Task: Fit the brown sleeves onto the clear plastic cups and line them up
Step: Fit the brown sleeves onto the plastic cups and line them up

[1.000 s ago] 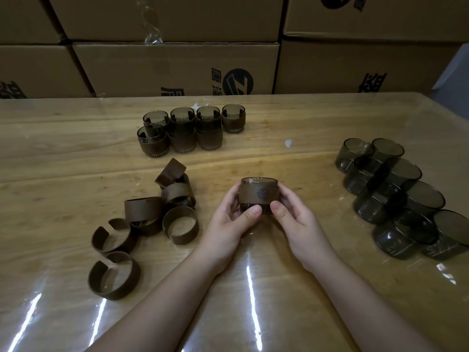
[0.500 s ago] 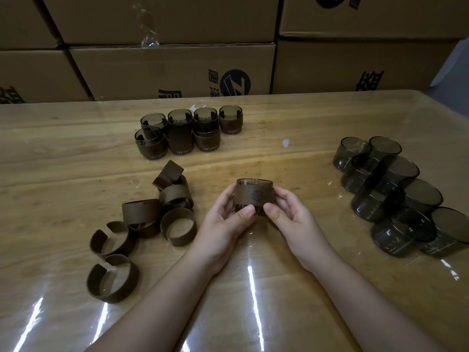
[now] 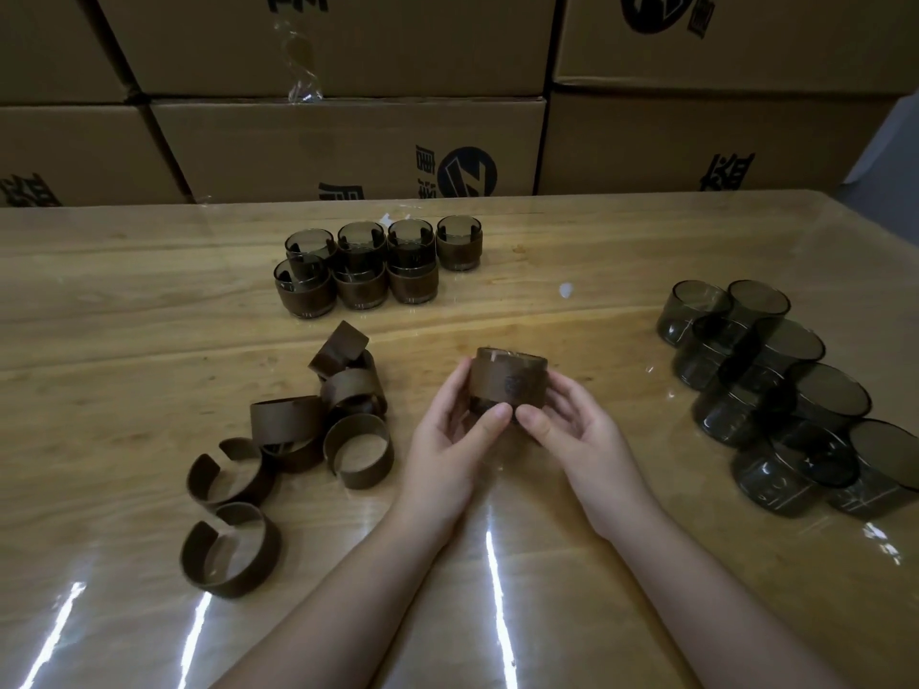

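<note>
A clear cup wearing a brown sleeve (image 3: 508,382) is held just above the table's middle. My left hand (image 3: 450,440) grips its left side and my right hand (image 3: 572,425) grips its right side, both thumbs meeting on the sleeve's near face. Several loose brown sleeves (image 3: 318,425) lie in a heap to the left. Several bare smoky clear cups (image 3: 776,385) lie on their sides at the right. Several sleeved cups (image 3: 378,266) stand in two rows at the back.
The wooden table (image 3: 124,310) has a glossy cover. Stacked cardboard boxes (image 3: 348,141) form a wall along its far edge. A small white scrap (image 3: 565,289) lies between the rows and the bare cups.
Both hands have lifted the sleeved cup slightly and shifted their thumbs closer together on the sleeve. The camera has tilted a little.
</note>
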A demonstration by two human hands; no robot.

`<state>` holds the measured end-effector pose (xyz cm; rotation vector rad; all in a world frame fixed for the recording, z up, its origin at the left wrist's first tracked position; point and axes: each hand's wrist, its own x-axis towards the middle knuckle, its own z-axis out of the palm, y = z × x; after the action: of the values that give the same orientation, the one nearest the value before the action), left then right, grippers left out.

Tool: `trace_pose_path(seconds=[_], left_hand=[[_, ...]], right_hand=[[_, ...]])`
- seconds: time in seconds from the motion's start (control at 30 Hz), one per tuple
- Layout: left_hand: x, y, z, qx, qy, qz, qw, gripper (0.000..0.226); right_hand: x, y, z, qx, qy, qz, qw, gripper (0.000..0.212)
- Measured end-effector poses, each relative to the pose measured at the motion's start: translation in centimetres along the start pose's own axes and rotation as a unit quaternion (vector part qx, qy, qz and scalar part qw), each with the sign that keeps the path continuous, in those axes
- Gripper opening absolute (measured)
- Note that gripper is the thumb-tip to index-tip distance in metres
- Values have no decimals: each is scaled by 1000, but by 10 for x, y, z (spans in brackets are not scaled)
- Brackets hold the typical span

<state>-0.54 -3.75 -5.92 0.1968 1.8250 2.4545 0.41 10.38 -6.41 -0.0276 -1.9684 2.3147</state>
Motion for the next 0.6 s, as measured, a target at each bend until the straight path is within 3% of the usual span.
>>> trace_pose_path(seconds=[0.17, 0.43, 0.6], left_hand=[[-2, 0, -6, 47, -15, 5, 999, 63], [-2, 6, -6, 16, 22, -18, 999, 55], [-4, 10, 1, 19, 39, -38, 998, 43]], right_hand=[[-3, -3, 0, -42, -27, -6, 999, 64], [10, 1, -1, -50, -32, -8, 998, 50], [52, 2, 2, -24, 31, -2, 999, 46]])
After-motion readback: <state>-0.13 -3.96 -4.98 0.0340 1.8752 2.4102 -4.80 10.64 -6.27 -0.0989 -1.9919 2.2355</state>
